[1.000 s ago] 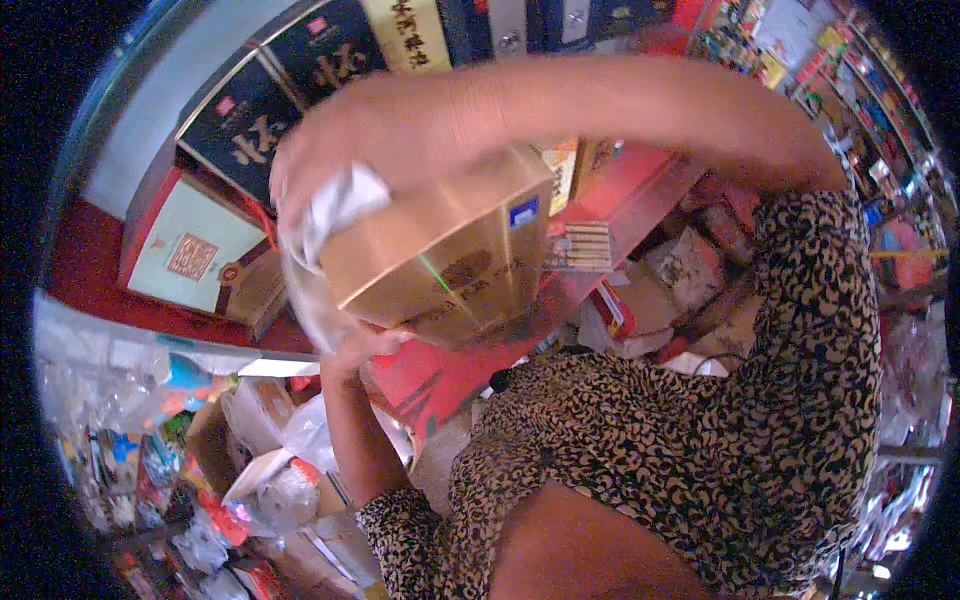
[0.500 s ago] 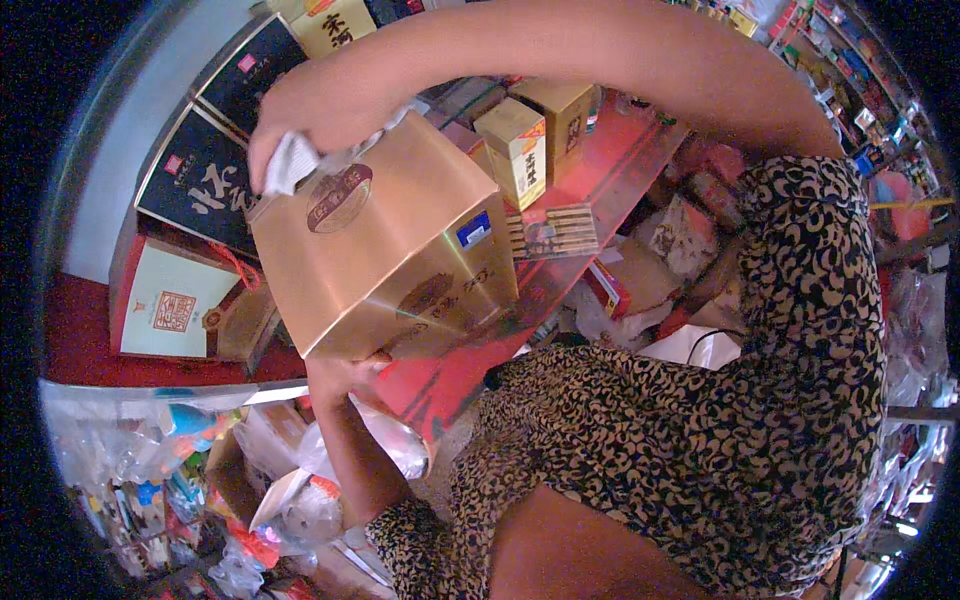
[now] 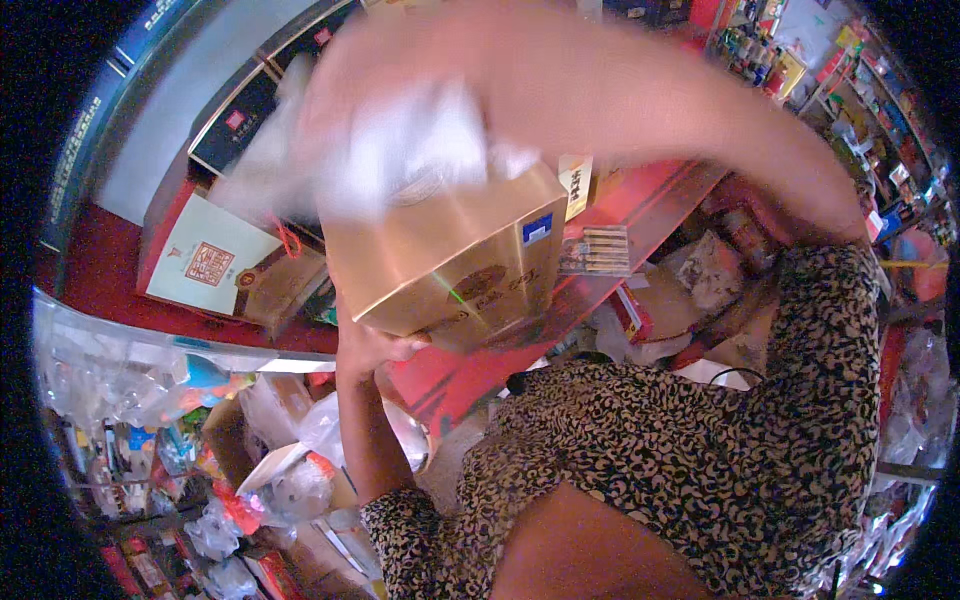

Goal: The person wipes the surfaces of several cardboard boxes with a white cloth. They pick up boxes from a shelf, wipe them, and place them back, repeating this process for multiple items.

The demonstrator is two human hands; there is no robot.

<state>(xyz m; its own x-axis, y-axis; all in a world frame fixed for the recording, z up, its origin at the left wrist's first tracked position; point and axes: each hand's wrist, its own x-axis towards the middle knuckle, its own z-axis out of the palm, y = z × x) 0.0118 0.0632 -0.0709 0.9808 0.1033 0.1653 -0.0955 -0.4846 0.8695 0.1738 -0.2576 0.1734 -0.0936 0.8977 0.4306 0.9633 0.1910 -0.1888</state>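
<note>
While left hand [image 3: 375, 350] clasps its lower corner, glossy gold box [image 3: 440, 258], dark print [image 3: 488, 285], blue label [image 3: 537, 229], sits over red counter [image 3: 432, 385]. Right hand [image 3: 390, 75] has white cloth [image 3: 420, 150] over its top; fingers blurred, can't tell.

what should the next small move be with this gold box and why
I'd probably draw the white cloth along the gold box's upper face toward its right edge: the right hand, though blurred, has the cloth over that face's far left part, and the left hand is at the lower left corner, seemingly steadying it.
</note>
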